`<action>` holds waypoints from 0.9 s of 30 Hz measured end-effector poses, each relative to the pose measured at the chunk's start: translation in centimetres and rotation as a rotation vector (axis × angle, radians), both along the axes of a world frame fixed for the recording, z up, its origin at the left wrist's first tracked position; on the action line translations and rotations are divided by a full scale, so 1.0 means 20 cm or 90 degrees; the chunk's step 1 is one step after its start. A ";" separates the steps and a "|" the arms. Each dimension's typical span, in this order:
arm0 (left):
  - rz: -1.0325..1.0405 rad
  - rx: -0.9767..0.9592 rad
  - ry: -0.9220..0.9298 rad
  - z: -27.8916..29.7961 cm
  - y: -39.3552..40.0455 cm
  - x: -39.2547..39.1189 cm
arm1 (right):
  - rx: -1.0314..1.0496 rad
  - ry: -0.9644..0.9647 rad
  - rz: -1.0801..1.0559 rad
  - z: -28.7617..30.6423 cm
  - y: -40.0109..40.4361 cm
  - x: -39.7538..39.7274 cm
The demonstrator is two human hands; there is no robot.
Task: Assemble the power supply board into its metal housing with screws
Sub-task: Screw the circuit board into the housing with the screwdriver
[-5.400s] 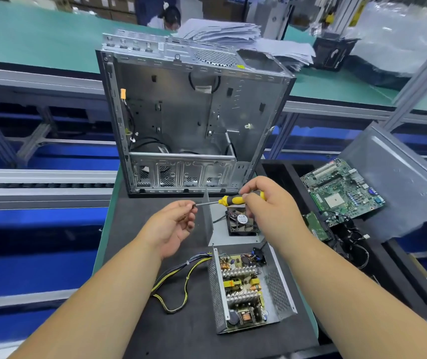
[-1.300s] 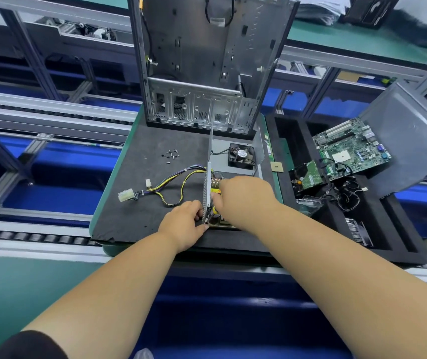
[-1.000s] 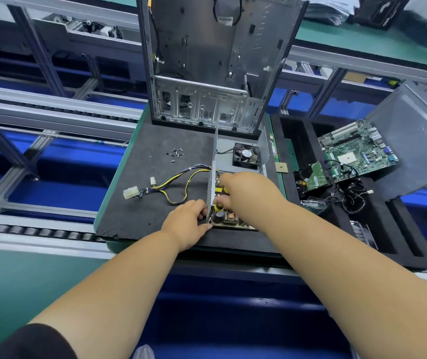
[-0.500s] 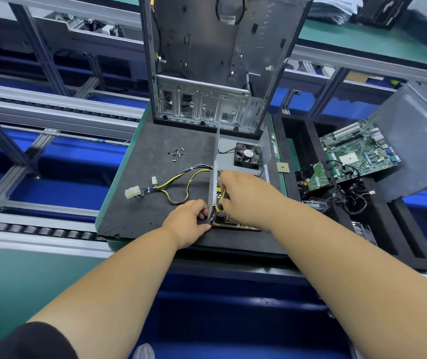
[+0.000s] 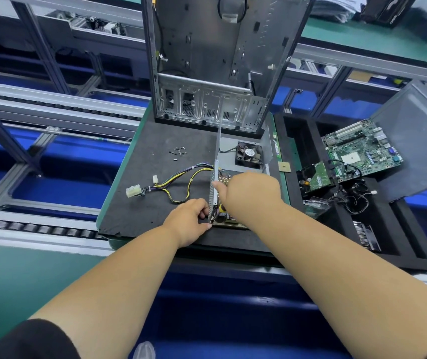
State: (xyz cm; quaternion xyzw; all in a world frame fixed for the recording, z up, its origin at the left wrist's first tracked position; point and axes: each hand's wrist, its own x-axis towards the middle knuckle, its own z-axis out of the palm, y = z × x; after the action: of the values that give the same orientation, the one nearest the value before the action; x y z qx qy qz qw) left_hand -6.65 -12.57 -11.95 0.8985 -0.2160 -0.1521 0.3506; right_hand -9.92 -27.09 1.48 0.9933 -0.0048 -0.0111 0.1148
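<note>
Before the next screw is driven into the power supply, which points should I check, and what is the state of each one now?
1. Left hand steadies the housing wall: ok.
2. Right hand grips the screwdriver: ok, yellow handle partly visible.
3. Tip seated in the screw: cannot tell, hidden by the hands.
4. Power supply board inside the housing: ok.
5. Spare screws on the black mat: ok, within view.
6. Cable bundle outside the housing, left of the wall: ok.

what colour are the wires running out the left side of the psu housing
Mostly yellow and black, with some purple strands, ending in white connectors. The head view shows the wires clearly on the dark mat.
</note>
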 end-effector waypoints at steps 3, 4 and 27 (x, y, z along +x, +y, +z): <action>0.000 -0.001 0.007 0.00 0.00 0.01 | 0.101 0.002 0.000 0.01 -0.02 -0.01; 0.000 -0.001 0.012 0.00 0.00 0.01 | 0.131 0.009 0.003 0.02 -0.03 -0.02; -0.014 0.005 0.036 0.02 0.01 0.03 | 0.199 0.020 0.035 0.02 -0.01 -0.05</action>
State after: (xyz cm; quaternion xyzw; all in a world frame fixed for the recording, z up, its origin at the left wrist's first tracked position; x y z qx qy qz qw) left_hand -6.13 -12.45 -11.55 0.8926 -0.2155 -0.1823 0.3516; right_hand -10.87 -27.20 1.96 0.9985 0.0259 -0.0239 -0.0413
